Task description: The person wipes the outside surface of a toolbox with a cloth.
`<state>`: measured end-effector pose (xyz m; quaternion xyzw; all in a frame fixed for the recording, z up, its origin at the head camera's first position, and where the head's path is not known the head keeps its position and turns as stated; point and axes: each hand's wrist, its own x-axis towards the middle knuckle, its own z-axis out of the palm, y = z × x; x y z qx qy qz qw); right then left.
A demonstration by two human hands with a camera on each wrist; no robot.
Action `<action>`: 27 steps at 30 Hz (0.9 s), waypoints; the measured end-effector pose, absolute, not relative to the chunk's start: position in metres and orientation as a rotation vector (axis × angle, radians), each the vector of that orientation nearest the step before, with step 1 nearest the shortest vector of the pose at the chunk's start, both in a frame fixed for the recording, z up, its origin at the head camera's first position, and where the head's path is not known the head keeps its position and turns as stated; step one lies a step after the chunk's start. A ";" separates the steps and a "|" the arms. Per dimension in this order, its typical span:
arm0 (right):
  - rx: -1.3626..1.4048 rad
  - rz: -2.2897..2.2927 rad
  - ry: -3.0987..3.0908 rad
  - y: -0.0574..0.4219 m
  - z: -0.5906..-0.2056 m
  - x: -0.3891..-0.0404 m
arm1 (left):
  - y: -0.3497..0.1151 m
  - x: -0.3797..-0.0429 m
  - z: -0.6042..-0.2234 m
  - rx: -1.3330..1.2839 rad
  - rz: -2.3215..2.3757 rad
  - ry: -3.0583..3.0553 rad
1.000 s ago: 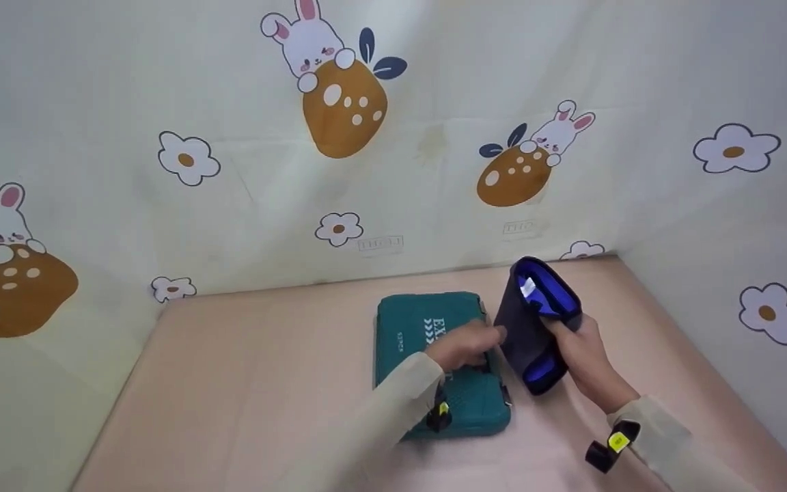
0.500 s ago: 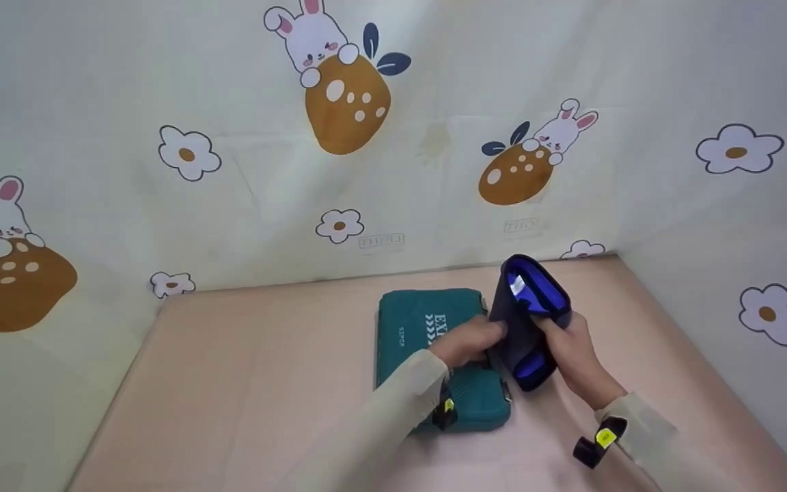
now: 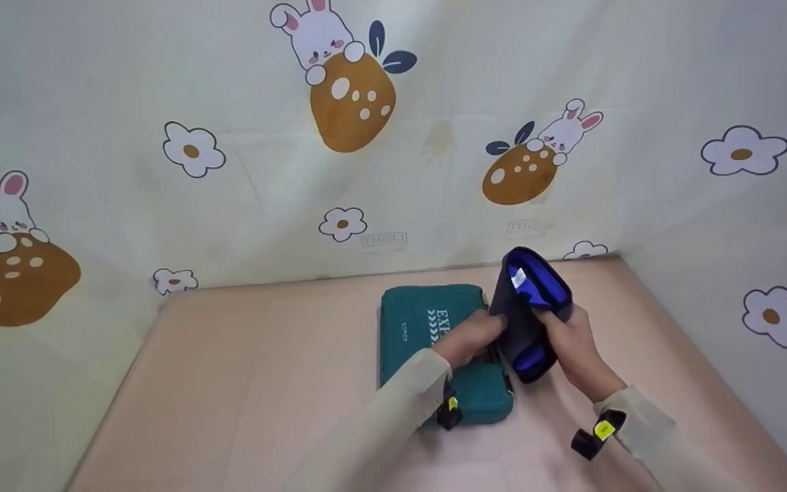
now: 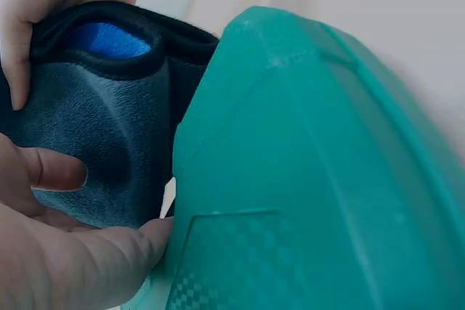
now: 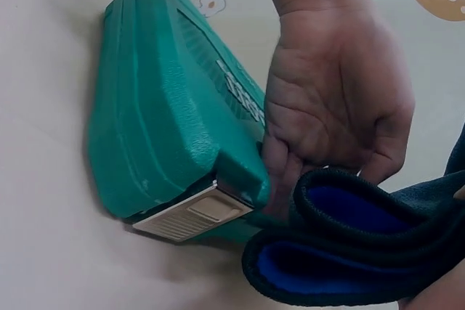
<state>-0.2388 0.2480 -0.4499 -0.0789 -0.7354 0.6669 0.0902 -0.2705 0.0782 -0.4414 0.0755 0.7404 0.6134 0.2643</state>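
Observation:
A folded piece of dark grey plush fabric [image 3: 518, 328], with black edging and a blue lining, is held raised beside the green case [image 3: 410, 307]. My right hand [image 3: 574, 345] grips its right side, thumb at the upper opening. From the left, my left hand [image 3: 472, 337] pinches the fabric low on its near face. In the left wrist view, the left thumb [image 4: 57, 170] presses into the plush, while other fingers lie along the fabric's lower edge, close against the case. The right wrist view shows two blue-lined folds opening toward the camera. Some left fingertips are hidden behind the fabric.
The case lies closed on the pink-beige table [image 3: 264, 376], white lettering on its lid. A metal latch [image 5: 192, 212] sits on its side. A pale curtain [image 3: 434, 178] printed with rabbits and flowers hangs behind and at the sides.
The folded fabric and my right hand have shifted slightly left, closer to the left hand and the case. The left hand stays nearly in place; the case has not visibly moved.

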 end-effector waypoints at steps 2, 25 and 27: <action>-0.233 1.995 -2.174 0.247 -0.448 -0.242 | 0.073 -0.267 -0.440 0.247 1.634 2.065; 0.286 1.665 -2.258 0.188 -0.422 -0.295 | -0.071 -0.201 -0.495 0.454 1.027 2.670; 0.393 1.579 -2.289 0.175 -0.419 -0.300 | -0.071 -0.199 -0.496 0.425 1.025 2.670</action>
